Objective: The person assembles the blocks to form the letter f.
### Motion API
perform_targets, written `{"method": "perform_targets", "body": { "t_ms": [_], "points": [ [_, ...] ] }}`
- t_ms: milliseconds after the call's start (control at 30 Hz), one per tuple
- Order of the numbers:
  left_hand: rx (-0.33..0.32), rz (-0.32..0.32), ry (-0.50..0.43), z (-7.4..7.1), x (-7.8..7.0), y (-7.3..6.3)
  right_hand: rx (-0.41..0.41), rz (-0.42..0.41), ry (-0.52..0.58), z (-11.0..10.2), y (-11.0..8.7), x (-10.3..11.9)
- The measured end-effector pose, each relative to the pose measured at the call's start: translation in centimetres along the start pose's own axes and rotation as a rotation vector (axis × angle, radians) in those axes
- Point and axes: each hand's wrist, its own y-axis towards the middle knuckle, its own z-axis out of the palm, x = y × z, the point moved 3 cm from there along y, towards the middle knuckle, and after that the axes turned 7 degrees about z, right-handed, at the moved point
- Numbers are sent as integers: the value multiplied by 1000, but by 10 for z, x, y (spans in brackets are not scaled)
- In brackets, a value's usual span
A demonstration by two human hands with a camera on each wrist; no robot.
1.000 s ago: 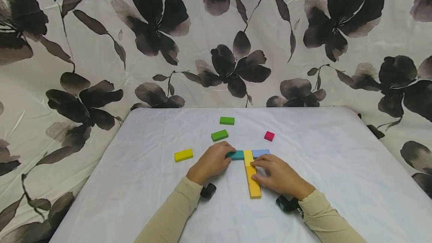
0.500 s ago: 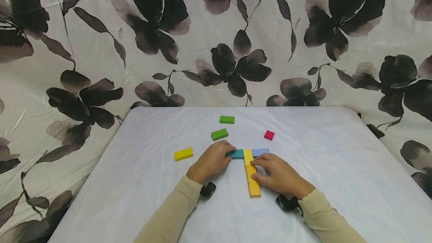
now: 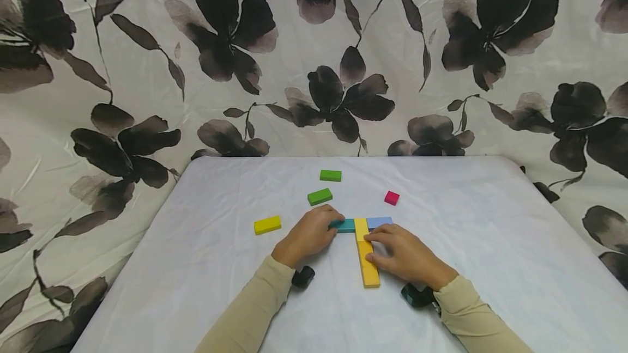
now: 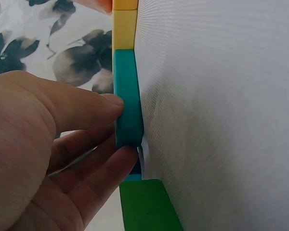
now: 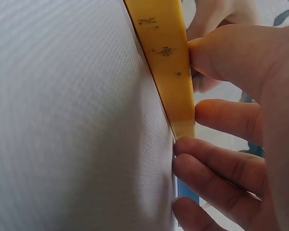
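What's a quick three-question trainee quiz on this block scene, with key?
1. Multiple choice: which colour of block does the left hand pinch? A red, B teal, C blue.
2. True or false: the pale yellow block lies between the teal block and the blue block.
3. Count: how many green blocks lie on the table?

Key: 1 B; 2 true; 3 two.

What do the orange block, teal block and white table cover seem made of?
Orange block: probably painted wood, satin; dark scuffs mark its flat face. Teal block: likely the same, though plastic is possible; smooth, even colour, softened edges. White table cover: matt woven cloth; fine weave and wrinkles show.
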Motion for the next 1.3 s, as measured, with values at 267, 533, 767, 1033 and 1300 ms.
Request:
{"method": "perform_targets", "body": {
  "t_ms": [267,533,767,1033,1300],
  "points": [
    [-16,3,9,-5,-1,-2,-1,3,10,0,0,0],
    [-75,-37,-48,-22,16,-13,11,15,7,3,-1,-1],
    [-152,-100,-78,-41,38,-27,13,32,21,3,-1,-2],
    [-174,-163,-92,-61,74,-47,23,28,22,3,-1,0],
    [-162,-292,-209,-73,107,-64,18,44,20,1,0,-2]
  ]
}}
